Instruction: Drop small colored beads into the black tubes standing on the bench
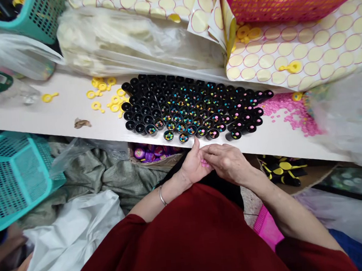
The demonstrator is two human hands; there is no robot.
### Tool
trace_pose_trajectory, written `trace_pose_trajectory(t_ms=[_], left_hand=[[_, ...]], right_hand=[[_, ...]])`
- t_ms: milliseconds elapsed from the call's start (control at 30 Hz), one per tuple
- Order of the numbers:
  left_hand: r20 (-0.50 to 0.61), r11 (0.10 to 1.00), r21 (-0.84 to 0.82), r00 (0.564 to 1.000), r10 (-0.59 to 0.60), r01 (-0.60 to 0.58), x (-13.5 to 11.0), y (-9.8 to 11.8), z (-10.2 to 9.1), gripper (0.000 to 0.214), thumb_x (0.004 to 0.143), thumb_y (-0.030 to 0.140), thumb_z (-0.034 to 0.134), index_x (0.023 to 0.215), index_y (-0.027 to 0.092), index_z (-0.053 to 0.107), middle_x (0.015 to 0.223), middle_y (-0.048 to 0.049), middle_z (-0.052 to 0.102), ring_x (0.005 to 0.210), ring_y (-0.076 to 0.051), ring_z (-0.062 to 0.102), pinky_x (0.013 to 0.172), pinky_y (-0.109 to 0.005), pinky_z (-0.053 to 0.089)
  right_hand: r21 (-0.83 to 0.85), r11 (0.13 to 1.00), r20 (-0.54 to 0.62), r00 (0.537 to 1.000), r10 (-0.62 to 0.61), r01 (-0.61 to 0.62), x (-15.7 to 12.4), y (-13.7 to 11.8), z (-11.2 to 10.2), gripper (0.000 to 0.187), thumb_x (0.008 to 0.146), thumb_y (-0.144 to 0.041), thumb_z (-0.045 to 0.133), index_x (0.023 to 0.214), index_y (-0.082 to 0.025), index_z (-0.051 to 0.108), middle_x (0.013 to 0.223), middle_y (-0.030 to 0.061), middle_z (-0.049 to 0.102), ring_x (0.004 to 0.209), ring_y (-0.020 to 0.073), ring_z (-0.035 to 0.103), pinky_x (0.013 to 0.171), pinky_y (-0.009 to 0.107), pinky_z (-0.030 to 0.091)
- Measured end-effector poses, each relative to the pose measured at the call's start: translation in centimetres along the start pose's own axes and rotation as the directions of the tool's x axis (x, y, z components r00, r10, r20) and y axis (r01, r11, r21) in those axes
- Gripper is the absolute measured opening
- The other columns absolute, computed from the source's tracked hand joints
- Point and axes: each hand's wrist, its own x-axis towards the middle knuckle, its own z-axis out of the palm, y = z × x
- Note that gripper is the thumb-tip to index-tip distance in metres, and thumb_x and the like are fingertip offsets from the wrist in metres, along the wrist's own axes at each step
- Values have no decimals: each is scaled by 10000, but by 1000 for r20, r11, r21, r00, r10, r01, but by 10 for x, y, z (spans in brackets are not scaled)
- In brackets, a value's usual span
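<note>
My left hand (193, 166) is cupped palm up, its thumb pointing toward the table edge, and small pink pieces (205, 163) lie in the palm. Over that palm, my right hand (229, 160) has its fingers bent together among the pink pieces; what its fingertips pinch is hidden. Just beyond both hands, many small black cups (156, 114) stand upright in packed rows. Cups toward the middle contain colourful bits, several at the right have a pink piece on top, and those at the left look dark inside. A loose heap of pink pieces (305, 117) spreads right of the cups.
Yellow ring-shaped parts (96, 106) lie left of the cups. Behind stand stacked printed sheets (257, 67) and a pink basket (283, 2). Boxes with purple items (149, 154) and black-and-yellow pieces (284, 169) sit below the table edge. A teal basket (39, 171) is at left.
</note>
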Motion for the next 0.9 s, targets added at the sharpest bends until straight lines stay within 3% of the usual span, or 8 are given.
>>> trace_pose_trajectory(t_ms=[233, 400, 533, 667, 900], left_hand=[[-6, 999, 31, 1000, 22, -21, 1, -3, -2, 735, 930, 590, 146, 1076, 70, 645, 670, -72, 638, 611, -135, 589, 668, -247, 454], [-50, 999, 31, 998, 23, -21, -1, -2, 1, 720, 929, 591, 159, 1063, 79, 646, 695, -75, 651, 668, -147, 618, 692, -251, 464], [-11, 999, -17, 999, 47, -47, -4, -2, 7, 581, 965, 481, 243, 935, 84, 666, 703, -60, 646, 638, -111, 603, 697, -224, 464], [-18, 995, -7, 995, 98, -99, -8, -4, 12, 507, 980, 361, 269, 817, 89, 665, 697, -64, 648, 670, -119, 623, 772, -264, 483], [-4, 987, 73, 990, 143, -143, -10, -4, 9, 549, 980, 341, 244, 775, 80, 681, 719, -97, 670, 731, -140, 645, 862, -298, 478]], right_hand=[[-71, 997, 7, 1000, 12, -11, 2, -1, 5, 199, 866, -149, 447, 833, -135, 644, 839, 77, 662, 719, 148, 566, 639, 299, 358], [-198, 980, -92, 995, -36, 17, -1, -5, 3, 216, 852, -113, 438, 757, -123, 632, 783, 88, 646, 656, 149, 540, 606, 304, 345], [-132, 990, -211, 974, -80, 53, -1, 2, -1, 188, 884, -155, 457, 804, -132, 626, 729, 49, 614, 621, 117, 511, 591, 266, 368], [-70, 997, -345, 939, -13, -12, -1, 10, -2, 173, 890, -154, 464, 799, -137, 610, 684, 20, 573, 595, 94, 490, 577, 238, 377], [-63, 996, -261, 965, 39, -58, -6, 9, 3, 217, 888, -119, 446, 815, -148, 648, 724, 28, 600, 642, 101, 518, 617, 245, 374]])
